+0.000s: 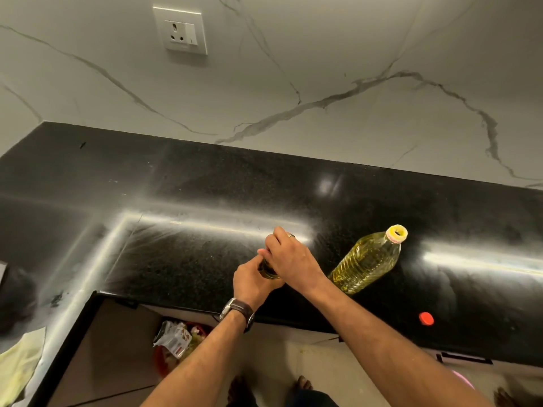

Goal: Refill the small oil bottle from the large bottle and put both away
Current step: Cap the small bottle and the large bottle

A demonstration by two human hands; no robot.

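The small oil bottle (268, 271) stands on the black countertop (205, 183), mostly hidden by my hands. My left hand (254, 279) grips its body from the near side. My right hand (289, 257) is curled over its top, fingers wrapped round the upper end; whatever is under them is hidden. To the right stands the large plastic bottle (367, 259) of yellow oil, upright, its yellow neck open with no cap on. Its red cap (426, 318) lies flat on the counter near the front edge, to the right of my right forearm.
A marble-look wall with a socket plate (182, 30) backs the counter. The counter turns a corner at the left, where a yellowish cloth (17, 365) lies. Below the front edge a red bin (176, 348) with wrappers stands on the floor by my feet.
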